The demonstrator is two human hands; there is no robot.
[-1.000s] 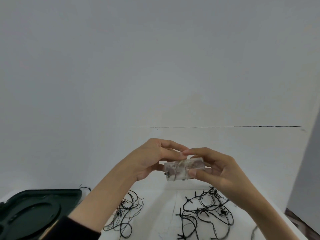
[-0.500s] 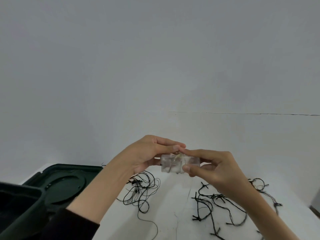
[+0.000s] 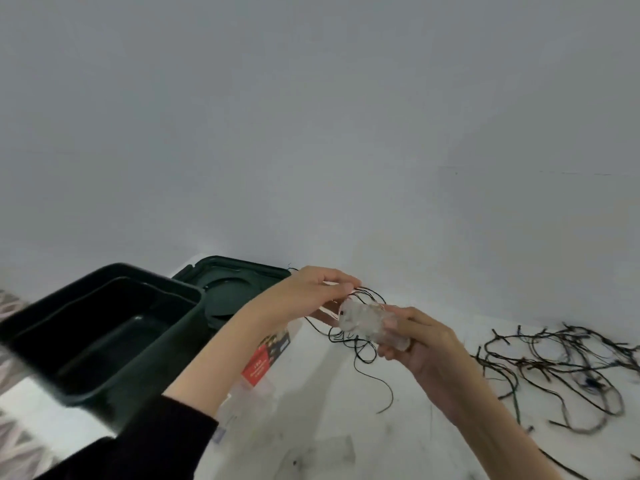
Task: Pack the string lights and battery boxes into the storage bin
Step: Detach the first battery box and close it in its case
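Right of the storage bin (image 3: 145,375), the right hand (image 3: 426,351) is gripping the clear battery box (image 3: 367,322) while the left hand (image 3: 311,292) is pinching its black wire (image 3: 363,355), probably securing the wrap for packing.

Single head-worn wide-angle view, facing forward and down; table (image 3: 346,427) near, wall (image 3: 311,133) beyond.

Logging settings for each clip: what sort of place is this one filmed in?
Probably a plain indoor work corner, home or studio unclear: a bare grey wall, a scuffed white table strewn with string lights, and a dark storage bin.
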